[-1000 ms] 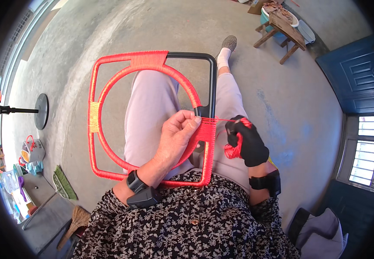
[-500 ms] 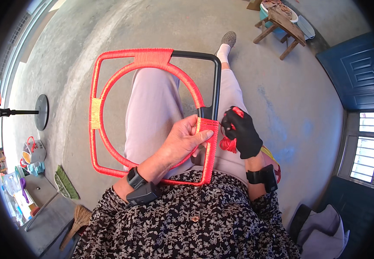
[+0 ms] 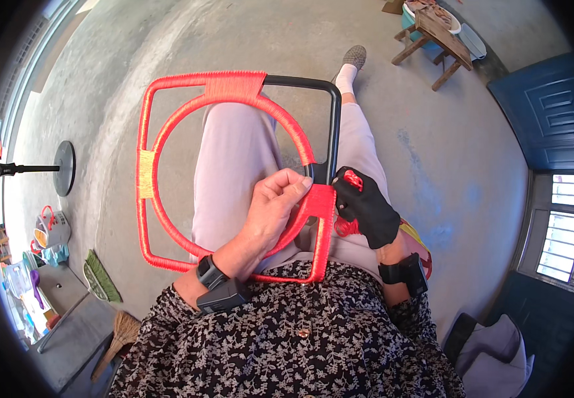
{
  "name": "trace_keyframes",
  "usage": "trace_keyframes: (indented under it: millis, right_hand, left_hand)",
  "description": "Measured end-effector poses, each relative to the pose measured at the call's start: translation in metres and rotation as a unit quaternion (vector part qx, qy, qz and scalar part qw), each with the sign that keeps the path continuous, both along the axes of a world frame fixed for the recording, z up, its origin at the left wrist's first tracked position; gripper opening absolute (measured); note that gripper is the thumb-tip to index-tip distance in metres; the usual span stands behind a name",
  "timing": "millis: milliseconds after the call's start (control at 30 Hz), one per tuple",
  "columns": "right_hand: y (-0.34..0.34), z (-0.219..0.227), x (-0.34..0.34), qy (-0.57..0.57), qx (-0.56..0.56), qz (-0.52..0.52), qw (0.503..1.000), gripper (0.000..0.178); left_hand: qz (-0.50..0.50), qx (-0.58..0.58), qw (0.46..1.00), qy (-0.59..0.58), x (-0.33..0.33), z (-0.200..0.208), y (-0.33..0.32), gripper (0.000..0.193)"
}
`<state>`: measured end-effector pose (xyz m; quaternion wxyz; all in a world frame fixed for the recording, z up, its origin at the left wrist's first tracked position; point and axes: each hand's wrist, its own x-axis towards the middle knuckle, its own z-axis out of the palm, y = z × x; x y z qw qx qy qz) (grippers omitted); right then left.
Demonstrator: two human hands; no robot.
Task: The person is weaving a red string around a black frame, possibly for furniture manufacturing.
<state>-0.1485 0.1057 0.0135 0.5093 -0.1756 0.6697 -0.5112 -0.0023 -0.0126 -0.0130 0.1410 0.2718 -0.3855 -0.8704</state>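
Note:
A square frame with a round ring inside it [image 3: 142, 225] rests over my lap. Red cord wraps most of it, with a yellow-orange band at the left joint; the upper right corner [image 3: 337, 113] is bare black. My bare left hand [image 3: 275, 207] pinches the frame at the right joint, thumb lying by the top edge of the red wrapping. Against the outer side of that joint is my right hand [image 3: 370, 211], in a black glove with some fingertips exposed. It is closed around a bundle of red cord [image 3: 348, 227], part of which shows above and below the fingers.
A wooden stool [image 3: 443, 41] and a teal basin stand at the upper right, near a blue door [image 3: 552, 106]. At left are a black stand with a round base [image 3: 65, 168], a basket [image 3: 52, 229], a green brush [image 3: 101, 277] and a straw broom [image 3: 126, 328]. Grey cushions lie lower right.
My right hand has moved left and in against the frame's joint. My left thumb has shifted up and left, toward the wrapping's top edge.

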Motion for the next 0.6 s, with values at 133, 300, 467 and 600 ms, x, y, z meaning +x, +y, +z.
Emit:
trace_keyframes:
  millis: [133, 300, 467, 600]
  right_hand:
    - [0.014, -0.013, -0.009, -0.023, -0.012, 0.028, 0.999, 0.021]
    - [0.038, -0.021, -0.048, -0.088, -0.063, -0.269, 0.957, 0.033]
    - [0.023, -0.004, -0.050, 0.113, -0.131, -0.407, 0.897, 0.031]
    - [-0.018, 0.018, -0.002, 0.421, -0.085, -0.050, 0.901, 0.049]
  left_hand:
    - [0.009, 0.000, 1.000, -0.009, 0.000, 0.000, 0.002, 0.014]
    - [-0.002, 0.020, 1.000, -0.002, 0.001, 0.005, 0.000, 0.023]
    - [0.013, 0.015, 1.000, 0.013, -0.003, 0.008, -0.002, 0.047]
    - [0.054, 0.020, 0.996, 0.072, -0.005, 0.014, -0.003, 0.053]
